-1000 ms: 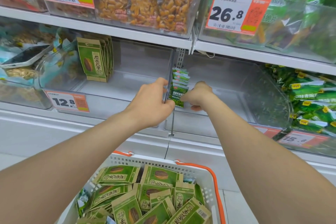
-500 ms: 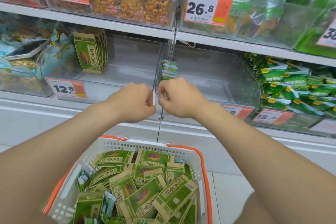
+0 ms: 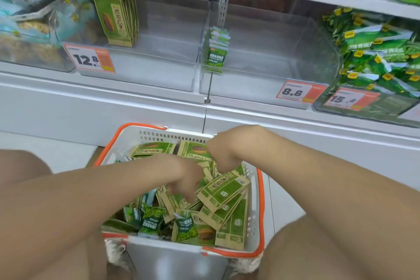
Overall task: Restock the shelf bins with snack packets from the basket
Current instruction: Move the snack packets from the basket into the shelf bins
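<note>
Both hands are down in the basket, blurred by motion. The left hand (image 3: 188, 179) points its fingers down among the packets near the basket's middle. The right hand (image 3: 221, 154) is curled at the basket's far side. Whether either pinches a packet cannot be told. The basket (image 3: 159, 134) is white perforated plastic with orange handles. It is heaped with flat rectangular snack packets (image 3: 223, 191) of tan kraft paper with green panels, and small glossy green sachets (image 3: 152, 219) lie toward its near edge. Beyond the basket, clear hard plastic shelf bins (image 3: 172, 29) sit on a white shelf. The bin above the basket's left holds upright kraft packets (image 3: 116, 15), and the bin above its right holds a small stack of sachets (image 3: 218, 49).
</note>
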Tool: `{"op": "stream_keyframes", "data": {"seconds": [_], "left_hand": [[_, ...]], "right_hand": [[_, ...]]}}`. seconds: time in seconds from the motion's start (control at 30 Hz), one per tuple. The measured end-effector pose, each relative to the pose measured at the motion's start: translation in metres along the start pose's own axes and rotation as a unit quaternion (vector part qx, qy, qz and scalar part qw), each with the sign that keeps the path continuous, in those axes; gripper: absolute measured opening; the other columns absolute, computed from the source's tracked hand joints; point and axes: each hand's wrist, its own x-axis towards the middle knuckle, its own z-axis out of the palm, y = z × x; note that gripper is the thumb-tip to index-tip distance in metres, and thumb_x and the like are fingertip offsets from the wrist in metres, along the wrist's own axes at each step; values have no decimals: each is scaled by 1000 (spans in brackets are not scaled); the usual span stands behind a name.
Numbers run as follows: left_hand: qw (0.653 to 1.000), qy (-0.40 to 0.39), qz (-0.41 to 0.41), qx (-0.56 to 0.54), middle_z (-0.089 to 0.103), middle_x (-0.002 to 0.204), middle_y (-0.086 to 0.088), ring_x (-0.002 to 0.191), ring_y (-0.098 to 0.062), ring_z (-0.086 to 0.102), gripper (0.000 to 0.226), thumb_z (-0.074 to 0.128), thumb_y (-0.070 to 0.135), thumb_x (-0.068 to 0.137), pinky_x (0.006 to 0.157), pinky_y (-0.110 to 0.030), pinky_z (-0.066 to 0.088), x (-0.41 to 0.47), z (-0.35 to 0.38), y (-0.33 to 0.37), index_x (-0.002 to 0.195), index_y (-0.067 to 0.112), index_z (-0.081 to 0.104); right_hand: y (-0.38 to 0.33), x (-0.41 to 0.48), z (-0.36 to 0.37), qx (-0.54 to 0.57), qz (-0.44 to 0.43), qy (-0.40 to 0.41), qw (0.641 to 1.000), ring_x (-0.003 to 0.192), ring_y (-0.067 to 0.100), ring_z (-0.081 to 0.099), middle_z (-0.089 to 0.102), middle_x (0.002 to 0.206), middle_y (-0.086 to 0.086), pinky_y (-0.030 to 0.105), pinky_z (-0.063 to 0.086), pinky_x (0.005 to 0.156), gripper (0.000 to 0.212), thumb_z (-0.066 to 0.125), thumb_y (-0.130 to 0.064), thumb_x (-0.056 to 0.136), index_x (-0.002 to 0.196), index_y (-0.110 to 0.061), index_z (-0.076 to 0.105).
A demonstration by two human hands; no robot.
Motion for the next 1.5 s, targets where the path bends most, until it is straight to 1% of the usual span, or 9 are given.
{"op": "stream_keyframes", "data": {"seconds": [0.13,0.3,0.67,0.8,0.93,1.07,1.17,1.33,1.5], "left_hand": [[998,-2,44,41,61,91,-3,78,-23,52,24,65,26,99,65,-31,43,29,34,8,111,8,73],[996,5,54,74,69,124,-10,110,-32,66,33,67,29,99,68,-33,48,48,61,18,124,8,70],[991,88,38,-96,64,103,3,96,-20,60,17,74,12,95,81,-29,51,24,36,12,111,13,71],[967,162,24,-197,54,94,7,85,-16,57,16,67,14,94,73,-34,51,-2,-7,-14,109,22,66],[899,289,32,-328,63,99,-6,81,-22,61,20,72,15,88,71,-36,51,-35,-40,-39,103,26,65],[815,399,72,-415,64,95,-1,73,-5,62,23,74,3,88,62,-19,46,-70,-69,-47,97,22,63],[749,451,65,-480,63,110,0,84,-16,69,33,78,5,88,70,-23,49,-84,-81,-55,112,20,61],[708,440,75,-547,73,113,-5,93,-21,74,42,79,-1,81,90,-34,56,-99,-92,-65,118,13,67],[619,430,120,-646,79,86,-11,77,-18,74,16,71,-10,91,69,-23,59,-98,-91,-62,97,5,73]], "right_hand": [[4,5,-2,30,-9,-1,1000,65,22,43,49,75,3,32,40,59,27,56,-24,100,75,-15,52],[6,10,-7,52,-7,44,998,62,24,36,39,69,1,32,35,60,29,53,-20,98,70,-17,46],[8,3,-23,69,-14,56,996,68,26,46,52,77,2,31,39,60,21,51,-19,100,80,-14,56],[17,-8,-31,70,-9,57,996,112,34,68,69,126,12,43,57,88,35,49,-16,100,128,-6,66],[28,-12,-35,115,-16,96,989,80,22,59,60,95,1,30,45,59,28,53,-12,98,126,-7,55],[38,-5,-40,293,-51,224,928,90,23,58,54,94,-2,31,44,66,48,64,-10,94,135,-9,40],[44,-3,-46,413,-39,293,861,81,17,59,60,89,-5,25,40,61,54,72,-22,95,141,-15,45],[47,-2,-50,613,-58,337,712,76,16,70,79,95,11,34,56,75,7,70,-13,99,95,-18,67],[50,5,-57,694,-45,340,633,96,30,77,78,106,18,47,62,91,14,68,-4,99,112,-5,70]]}}
